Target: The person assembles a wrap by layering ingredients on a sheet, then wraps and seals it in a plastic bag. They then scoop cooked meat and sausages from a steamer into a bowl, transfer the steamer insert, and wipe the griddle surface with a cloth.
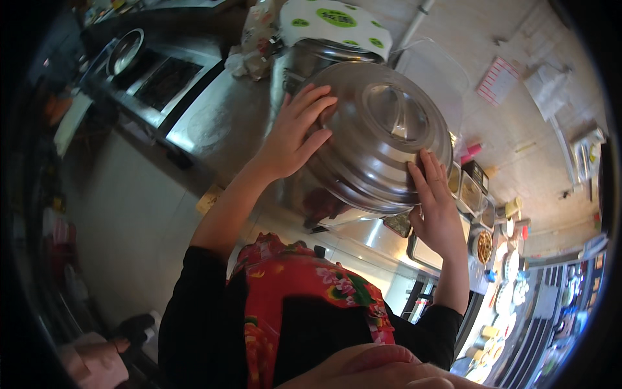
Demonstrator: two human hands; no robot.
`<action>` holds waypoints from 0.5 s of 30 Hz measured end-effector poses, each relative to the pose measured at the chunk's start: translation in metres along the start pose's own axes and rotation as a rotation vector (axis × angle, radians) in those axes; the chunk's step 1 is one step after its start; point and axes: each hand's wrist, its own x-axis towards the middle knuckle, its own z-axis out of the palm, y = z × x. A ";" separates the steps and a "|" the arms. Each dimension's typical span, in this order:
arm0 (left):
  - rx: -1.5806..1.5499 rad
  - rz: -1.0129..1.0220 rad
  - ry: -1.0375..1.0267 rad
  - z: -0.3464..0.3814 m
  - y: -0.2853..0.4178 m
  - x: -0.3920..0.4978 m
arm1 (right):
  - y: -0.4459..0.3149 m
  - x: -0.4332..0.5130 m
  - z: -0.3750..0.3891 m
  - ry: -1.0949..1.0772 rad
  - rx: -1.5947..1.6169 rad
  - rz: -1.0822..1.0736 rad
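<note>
A large domed stainless steel lid [359, 146] with a raised round handle [398, 113] lies before me, tilted towards me in the view. My left hand [299, 131] rests on its left edge, fingers spread and thumb on the metal. My right hand [435, 194] touches its lower right side with the fingertips, thumb near the rim. What lies under the lid is mostly hidden. Just behind it stands a steel pot [330, 51], with a white cover with green patches [335, 22] beyond. A dark red object [325, 206] shows below the lid's near edge.
At left is a steel counter [209, 116] with a stove [167, 82] and a pan [125, 52]. Plastic bags [255, 53] stand behind. Along the right wall are metal food containers [470, 194] and a bowl of food [484, 246]. Another person's arm [60, 109] shows far left.
</note>
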 end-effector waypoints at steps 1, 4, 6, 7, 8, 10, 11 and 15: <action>0.113 0.000 0.016 0.003 -0.005 0.001 | 0.003 0.002 0.000 -0.057 -0.002 0.003; 0.170 0.020 0.043 0.006 -0.013 0.001 | 0.013 0.004 0.005 -0.113 0.038 -0.008; 0.240 0.004 0.020 0.003 -0.013 -0.001 | 0.020 0.001 0.010 -0.128 0.037 -0.068; 0.281 -0.034 -0.025 0.001 -0.012 -0.003 | 0.024 0.000 0.012 -0.108 0.027 -0.110; 0.271 -0.042 -0.039 -0.001 -0.011 -0.005 | 0.028 0.000 0.014 -0.081 0.067 -0.084; 0.193 -0.021 0.031 -0.010 -0.010 -0.018 | 0.029 0.000 0.020 -0.047 0.111 -0.086; 0.147 -0.022 0.038 -0.014 -0.013 -0.029 | 0.026 -0.001 0.024 -0.015 0.125 -0.007; 0.309 -0.181 0.029 -0.056 -0.049 -0.156 | -0.028 0.001 0.061 0.652 0.653 -0.042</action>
